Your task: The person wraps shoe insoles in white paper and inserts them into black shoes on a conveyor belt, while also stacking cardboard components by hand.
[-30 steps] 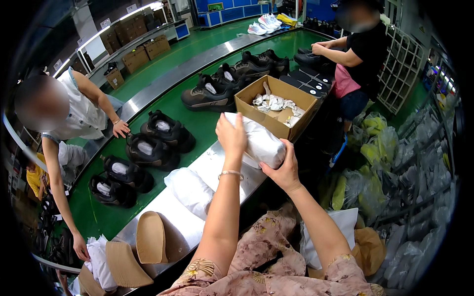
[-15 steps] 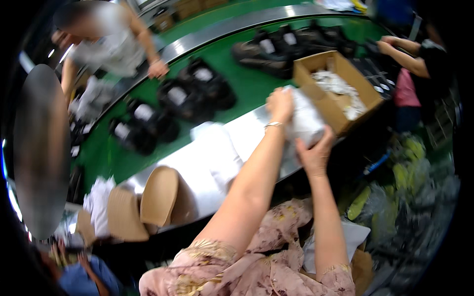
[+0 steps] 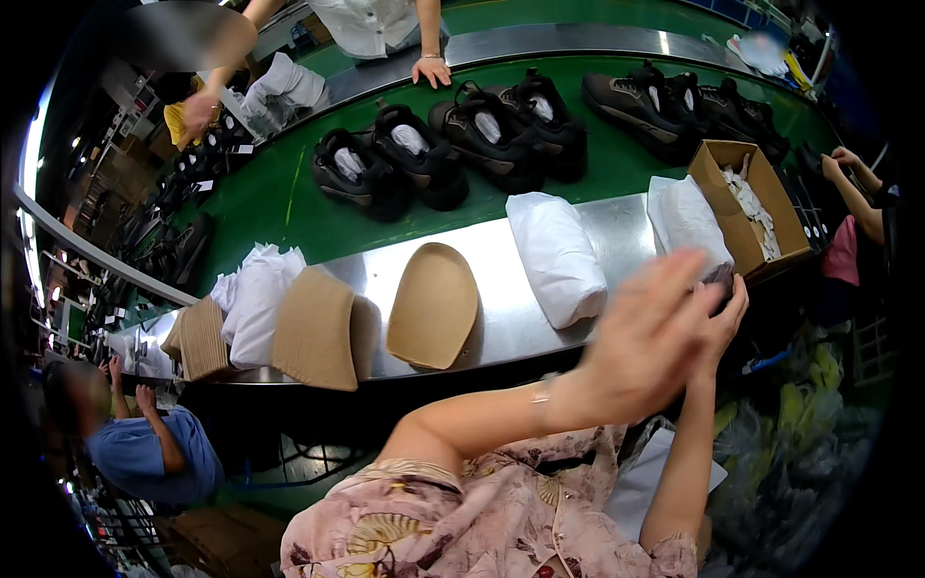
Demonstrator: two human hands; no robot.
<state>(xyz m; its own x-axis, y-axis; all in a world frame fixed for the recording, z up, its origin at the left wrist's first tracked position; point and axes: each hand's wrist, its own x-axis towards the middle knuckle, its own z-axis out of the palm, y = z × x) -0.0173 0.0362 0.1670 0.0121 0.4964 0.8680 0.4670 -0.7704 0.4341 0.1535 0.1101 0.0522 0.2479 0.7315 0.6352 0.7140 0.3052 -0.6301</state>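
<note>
A white-wrapped bundle (image 3: 686,220) lies right of the frame's centre on the metal tabletop (image 3: 501,313), just beside an open cardboard box (image 3: 721,196) that holds crumpled white paper (image 3: 752,207). At the bundle's near end, where something dark shows, the right hand (image 3: 715,332) has its fingers curled. The left hand (image 3: 647,337), blurred by motion, crosses in front of it with fingers extended, so I cannot tell whether either grip is closed on anything.

A second white-wrapped bundle (image 3: 557,260) lies near the centre. Left of it are a tan oval shell (image 3: 434,306) and a curved tan piece (image 3: 313,328).

Across the upper half of the frame, dark shoes (image 3: 482,135) with white stuffing stand in a row on the green surface (image 3: 252,212). A co-worker's hand (image 3: 432,70) rests at the far edge, upper centre.

Small white labels (image 3: 203,186) show among the things at upper left, and round white marks (image 3: 814,231) on dark flat pieces at the right; both are too small to read.
</note>
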